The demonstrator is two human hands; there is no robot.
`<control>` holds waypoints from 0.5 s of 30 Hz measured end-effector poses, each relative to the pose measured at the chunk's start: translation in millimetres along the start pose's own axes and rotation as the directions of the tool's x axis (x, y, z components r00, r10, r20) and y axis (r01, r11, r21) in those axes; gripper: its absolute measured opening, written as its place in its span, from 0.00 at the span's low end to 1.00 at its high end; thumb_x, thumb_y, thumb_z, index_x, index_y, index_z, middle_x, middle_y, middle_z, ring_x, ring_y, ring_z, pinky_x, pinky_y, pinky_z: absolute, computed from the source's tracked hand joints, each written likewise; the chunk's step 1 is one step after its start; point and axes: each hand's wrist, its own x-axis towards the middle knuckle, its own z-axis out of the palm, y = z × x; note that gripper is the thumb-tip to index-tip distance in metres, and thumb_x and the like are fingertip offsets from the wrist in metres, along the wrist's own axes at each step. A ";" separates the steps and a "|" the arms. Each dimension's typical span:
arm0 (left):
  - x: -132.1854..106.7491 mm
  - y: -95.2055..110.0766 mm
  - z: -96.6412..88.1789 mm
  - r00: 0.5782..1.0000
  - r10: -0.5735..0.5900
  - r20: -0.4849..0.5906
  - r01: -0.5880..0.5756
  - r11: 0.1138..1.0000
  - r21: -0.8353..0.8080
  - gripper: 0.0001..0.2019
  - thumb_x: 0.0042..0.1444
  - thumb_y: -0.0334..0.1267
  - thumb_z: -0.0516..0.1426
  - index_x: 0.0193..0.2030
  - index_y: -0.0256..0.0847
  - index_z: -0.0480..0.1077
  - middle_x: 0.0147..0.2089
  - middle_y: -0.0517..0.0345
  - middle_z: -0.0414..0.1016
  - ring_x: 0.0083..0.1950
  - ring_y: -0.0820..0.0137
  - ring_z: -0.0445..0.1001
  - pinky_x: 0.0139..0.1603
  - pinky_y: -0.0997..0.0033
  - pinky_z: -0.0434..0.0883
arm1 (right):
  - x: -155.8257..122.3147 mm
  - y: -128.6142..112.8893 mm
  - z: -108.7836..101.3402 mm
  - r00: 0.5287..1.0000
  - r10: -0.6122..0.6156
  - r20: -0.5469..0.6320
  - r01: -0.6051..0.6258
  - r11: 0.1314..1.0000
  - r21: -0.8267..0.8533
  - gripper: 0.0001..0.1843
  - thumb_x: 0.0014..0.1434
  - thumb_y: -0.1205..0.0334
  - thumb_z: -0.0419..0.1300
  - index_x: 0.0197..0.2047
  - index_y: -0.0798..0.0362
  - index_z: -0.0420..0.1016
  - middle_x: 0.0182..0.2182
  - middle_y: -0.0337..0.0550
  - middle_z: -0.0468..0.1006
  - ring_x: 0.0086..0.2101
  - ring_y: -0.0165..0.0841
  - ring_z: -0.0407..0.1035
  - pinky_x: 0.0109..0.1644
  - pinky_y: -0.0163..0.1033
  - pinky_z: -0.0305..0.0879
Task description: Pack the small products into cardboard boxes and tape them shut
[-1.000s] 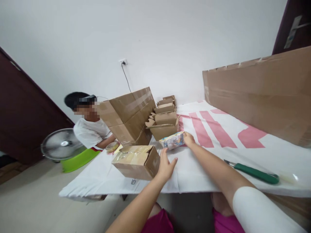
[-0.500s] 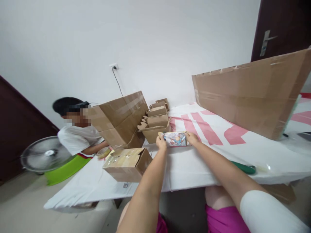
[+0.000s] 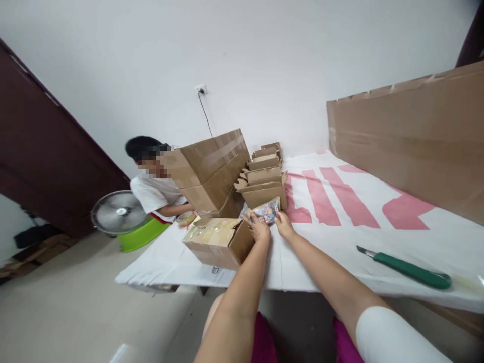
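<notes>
A small packet with a colourful cartoon print (image 3: 269,210) lies tilted in front of the row of open cardboard boxes (image 3: 264,195). My right hand (image 3: 285,225) pinches its right end between thumb and fingers. At the packet's left side is my left hand (image 3: 259,229), fingers spread and resting against its near edge. A greyish, shiny patch shows beyond the left fingertips; whether it belongs to the packet I cannot tell. Just left of that hand stands a taped cardboard box (image 3: 215,247).
A green utility knife (image 3: 414,269) lies at the right, blade out. Large cardboard (image 3: 408,136) stands behind it. Stacked cartons (image 3: 212,171) rise at left, beside a tape roll (image 3: 185,219). Another person (image 3: 155,194) sits beyond, near a fan (image 3: 121,212).
The packet has moved left, toward the taped box and the open boxes, and is now tilted. My left fingers have spread from their grip. The view has turned left, and the whole knife shows.
</notes>
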 end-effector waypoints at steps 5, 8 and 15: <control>-2.2 -2.0 -7.5 0.999 0.026 0.031 -0.026 1.000 -0.012 0.25 0.56 0.33 0.55 0.62 0.42 0.60 0.61 0.35 0.58 0.60 0.49 0.67 0.58 0.49 0.64 | -25.5 -3.4 -6.2 0.995 -0.050 0.080 0.062 0.986 -0.154 0.21 0.60 0.67 0.50 0.55 0.54 0.71 0.54 0.51 0.70 0.53 0.38 0.64 0.61 0.42 0.58; -6.6 -5.7 -11.4 0.990 0.105 0.096 -0.098 0.993 -0.070 0.19 0.57 0.32 0.53 0.56 0.41 0.66 0.57 0.38 0.64 0.60 0.54 0.66 0.61 0.53 0.61 | -29.0 -12.4 -11.3 0.977 -0.069 0.199 0.119 0.961 -0.250 0.23 0.61 0.66 0.49 0.58 0.53 0.69 0.54 0.47 0.72 0.55 0.36 0.63 0.62 0.39 0.55; -12.2 -8.1 -18.3 0.947 0.165 0.275 -0.104 0.969 -0.224 0.22 0.52 0.29 0.55 0.56 0.34 0.64 0.65 0.33 0.59 0.68 0.54 0.57 0.67 0.52 0.54 | -32.7 -23.7 -16.8 0.897 -0.034 0.442 0.243 0.872 -0.425 0.30 0.64 0.60 0.46 0.69 0.50 0.52 0.67 0.43 0.54 0.66 0.41 0.43 0.67 0.49 0.41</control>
